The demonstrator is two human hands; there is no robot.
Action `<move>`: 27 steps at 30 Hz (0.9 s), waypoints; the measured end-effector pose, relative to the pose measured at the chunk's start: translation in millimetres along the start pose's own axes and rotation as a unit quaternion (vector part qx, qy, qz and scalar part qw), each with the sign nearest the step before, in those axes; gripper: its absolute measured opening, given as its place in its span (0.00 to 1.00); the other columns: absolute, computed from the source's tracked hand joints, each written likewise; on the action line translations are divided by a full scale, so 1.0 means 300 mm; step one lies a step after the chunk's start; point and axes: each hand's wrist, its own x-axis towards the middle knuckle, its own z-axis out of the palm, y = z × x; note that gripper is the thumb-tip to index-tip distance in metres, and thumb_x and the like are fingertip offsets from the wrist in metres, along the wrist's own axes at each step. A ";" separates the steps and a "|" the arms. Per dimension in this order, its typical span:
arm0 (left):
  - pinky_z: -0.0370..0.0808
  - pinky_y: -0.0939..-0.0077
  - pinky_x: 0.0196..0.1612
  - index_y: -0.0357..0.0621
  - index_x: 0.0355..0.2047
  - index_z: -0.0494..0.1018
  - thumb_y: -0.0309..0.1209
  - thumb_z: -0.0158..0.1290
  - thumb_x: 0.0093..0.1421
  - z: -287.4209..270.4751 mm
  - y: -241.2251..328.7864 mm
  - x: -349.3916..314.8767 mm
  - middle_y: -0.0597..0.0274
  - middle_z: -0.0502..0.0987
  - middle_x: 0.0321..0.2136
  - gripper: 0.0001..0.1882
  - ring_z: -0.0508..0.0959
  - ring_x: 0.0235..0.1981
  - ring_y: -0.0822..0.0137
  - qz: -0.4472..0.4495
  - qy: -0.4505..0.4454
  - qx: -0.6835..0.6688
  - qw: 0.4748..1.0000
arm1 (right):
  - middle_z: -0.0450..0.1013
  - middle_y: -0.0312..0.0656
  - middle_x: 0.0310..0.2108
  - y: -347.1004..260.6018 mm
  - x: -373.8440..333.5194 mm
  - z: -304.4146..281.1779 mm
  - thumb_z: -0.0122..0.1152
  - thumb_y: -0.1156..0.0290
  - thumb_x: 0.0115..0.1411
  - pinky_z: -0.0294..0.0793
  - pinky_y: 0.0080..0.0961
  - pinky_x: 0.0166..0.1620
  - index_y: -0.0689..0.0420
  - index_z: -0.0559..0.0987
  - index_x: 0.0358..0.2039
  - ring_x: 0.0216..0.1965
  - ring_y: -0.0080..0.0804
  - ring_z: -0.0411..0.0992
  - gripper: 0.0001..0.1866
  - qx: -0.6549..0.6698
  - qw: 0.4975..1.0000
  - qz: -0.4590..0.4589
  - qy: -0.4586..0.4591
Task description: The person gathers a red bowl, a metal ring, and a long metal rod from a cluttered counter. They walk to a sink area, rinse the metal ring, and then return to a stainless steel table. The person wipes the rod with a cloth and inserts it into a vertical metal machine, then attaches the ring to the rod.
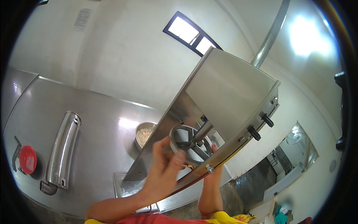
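A round metal ring with spokes (172,143) sits at the end of a shaft inside a tilted stainless-steel machine (231,86). My left hand (164,166) has its fingers curled at the ring's left rim, thumb toward the front. On the far side of the machine's edge, my right hand (214,148) shows a fingertip against the ring's right rim. The frame hides most of that hand, while its forearm rises below. Behind the machine's left side stands a steel pot (137,140) holding pale shredded material (144,135).
On the steel table (100,145) lie a long shiny metal cylinder (64,149) with an elbow spout and a red dish-like thing (28,159). A shallow metal tray (121,184) is under the machine. Black knobs (254,132) jut from its right edge; a pipe (270,37) rises above.
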 end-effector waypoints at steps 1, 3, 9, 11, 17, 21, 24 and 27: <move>0.79 0.71 0.34 0.33 0.56 0.64 0.48 0.42 0.72 -0.038 -0.001 0.038 0.52 0.77 0.38 0.27 0.79 0.34 0.67 -0.067 -0.015 -0.039 0.997 | 0.81 0.44 0.40 0.002 0.060 -0.024 0.59 0.61 0.65 0.81 0.35 0.41 0.58 0.80 0.44 0.38 0.35 0.80 0.14 -0.050 0.999 -0.017 0.010; 0.79 0.69 0.26 0.35 0.52 0.67 0.49 0.42 0.72 -0.092 0.009 0.145 0.51 0.78 0.35 0.26 0.80 0.29 0.64 -0.208 -0.042 -0.123 0.969 | 0.81 0.44 0.41 0.008 0.154 -0.082 0.60 0.61 0.65 0.81 0.35 0.42 0.57 0.80 0.44 0.39 0.35 0.80 0.15 -0.096 0.995 -0.028 0.028; 0.75 0.71 0.22 0.36 0.48 0.66 0.50 0.40 0.72 -0.019 0.002 0.202 0.55 0.75 0.32 0.26 0.78 0.25 0.64 -0.174 -0.072 -0.049 0.981 | 0.80 0.44 0.42 0.020 0.134 -0.115 0.60 0.58 0.65 0.80 0.36 0.46 0.57 0.80 0.46 0.41 0.35 0.79 0.17 -0.020 1.000 0.003 0.007; 0.75 0.71 0.24 0.36 0.49 0.65 0.51 0.39 0.73 -0.011 -0.013 0.112 0.55 0.74 0.34 0.26 0.78 0.26 0.65 -0.078 -0.039 0.029 0.996 | 0.80 0.44 0.42 0.023 0.053 -0.108 0.60 0.57 0.65 0.80 0.37 0.48 0.57 0.80 0.46 0.42 0.35 0.79 0.17 0.016 1.000 0.014 0.002; 0.75 0.73 0.23 0.35 0.51 0.64 0.48 0.37 0.73 -0.079 -0.030 0.096 0.55 0.74 0.36 0.25 0.78 0.27 0.67 -0.132 -0.128 -0.009 0.983 | 0.80 0.47 0.44 0.006 0.102 -0.111 0.61 0.58 0.64 0.79 0.39 0.51 0.60 0.79 0.50 0.44 0.38 0.79 0.20 -0.142 0.988 -0.041 0.039; 0.74 0.75 0.21 0.34 0.53 0.63 0.45 0.36 0.74 -0.101 -0.005 0.278 0.54 0.75 0.35 0.24 0.79 0.26 0.67 -0.238 -0.180 -0.080 0.951 | 0.80 0.48 0.43 0.041 0.196 -0.127 0.62 0.61 0.63 0.80 0.41 0.50 0.61 0.79 0.49 0.44 0.39 0.79 0.20 -0.068 0.997 -0.015 0.020; 0.74 0.74 0.21 0.33 0.54 0.62 0.45 0.37 0.74 -0.018 0.011 0.197 0.52 0.76 0.34 0.24 0.79 0.26 0.67 -0.155 -0.082 -0.015 0.984 | 0.80 0.49 0.43 0.023 0.168 -0.230 0.63 0.62 0.62 0.80 0.42 0.49 0.62 0.79 0.49 0.43 0.40 0.79 0.20 0.029 0.999 0.014 -0.001; 0.77 0.70 0.24 0.33 0.55 0.59 0.44 0.39 0.73 0.034 -0.028 0.009 0.49 0.77 0.35 0.24 0.80 0.27 0.64 0.033 -0.009 0.044 0.998 | 0.79 0.48 0.42 0.014 0.061 -0.184 0.65 0.63 0.60 0.80 0.42 0.49 0.62 0.79 0.47 0.43 0.40 0.79 0.19 0.067 0.996 0.056 -0.025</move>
